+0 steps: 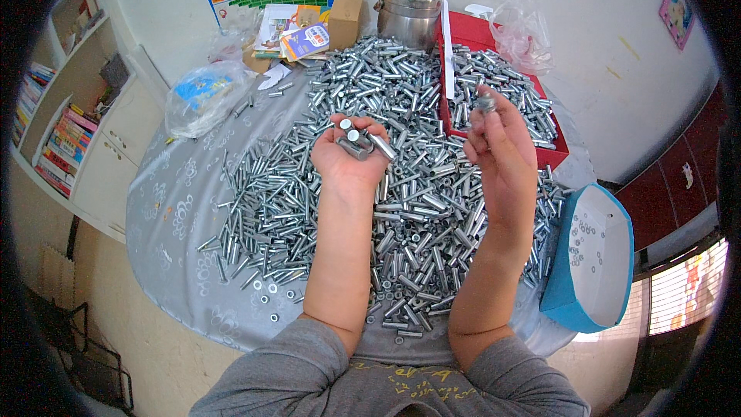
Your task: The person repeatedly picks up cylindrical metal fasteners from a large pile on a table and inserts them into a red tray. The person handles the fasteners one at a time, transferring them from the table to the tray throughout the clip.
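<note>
Left hand (349, 156) cups a few metal sleeves (360, 141), right hand (498, 147) pinches one sleeve (485, 102), some lie in the red tray (553, 156), and the big pile (386, 185) seems mostly untouched.

I see my left hand (349, 156) raised palm-up over the round table under a grey flower-patterned cloth (166, 208), cupping a small bunch of short silver metal sleeves (360, 141). My right hand (502, 143) pinches one small silver metal piece (485, 101) at its fingertips. Below both spreads a big heap of shiny metal sleeves (401, 185). A red rectangular tray (549, 156) holds more; a blue-rimmed white box (590, 259) with little washers sits right.
</note>
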A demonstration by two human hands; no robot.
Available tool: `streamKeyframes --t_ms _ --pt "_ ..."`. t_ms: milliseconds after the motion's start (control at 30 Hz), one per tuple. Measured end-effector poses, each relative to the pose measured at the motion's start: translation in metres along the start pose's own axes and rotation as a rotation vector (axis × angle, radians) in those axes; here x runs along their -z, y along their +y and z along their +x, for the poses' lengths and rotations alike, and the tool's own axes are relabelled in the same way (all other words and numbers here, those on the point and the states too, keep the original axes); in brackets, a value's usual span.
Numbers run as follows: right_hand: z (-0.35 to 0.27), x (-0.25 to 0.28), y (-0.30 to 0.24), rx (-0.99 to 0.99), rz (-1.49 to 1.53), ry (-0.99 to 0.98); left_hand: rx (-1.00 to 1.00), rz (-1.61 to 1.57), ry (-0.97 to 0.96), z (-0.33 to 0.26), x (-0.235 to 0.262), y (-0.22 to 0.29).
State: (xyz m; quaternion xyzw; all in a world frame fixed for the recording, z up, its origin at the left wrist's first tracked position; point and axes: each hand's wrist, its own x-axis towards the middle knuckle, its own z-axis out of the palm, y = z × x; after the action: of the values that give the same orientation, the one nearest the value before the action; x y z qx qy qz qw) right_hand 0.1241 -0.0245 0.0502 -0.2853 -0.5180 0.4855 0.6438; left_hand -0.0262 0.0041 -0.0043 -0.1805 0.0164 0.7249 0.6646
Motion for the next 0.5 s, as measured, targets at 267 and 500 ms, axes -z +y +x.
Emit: streamKeyframes --t_ms 267,500 --pt "0.001 0.005 -0.002 -0.001 0.121 0.113 -0.014 0.023 -0.014 -0.001 0.001 -0.001" --pt "0.006 0.014 0.006 0.017 -0.008 -0.067 -0.009 0.019 -0.004 -0.004 -0.002 -0.003"
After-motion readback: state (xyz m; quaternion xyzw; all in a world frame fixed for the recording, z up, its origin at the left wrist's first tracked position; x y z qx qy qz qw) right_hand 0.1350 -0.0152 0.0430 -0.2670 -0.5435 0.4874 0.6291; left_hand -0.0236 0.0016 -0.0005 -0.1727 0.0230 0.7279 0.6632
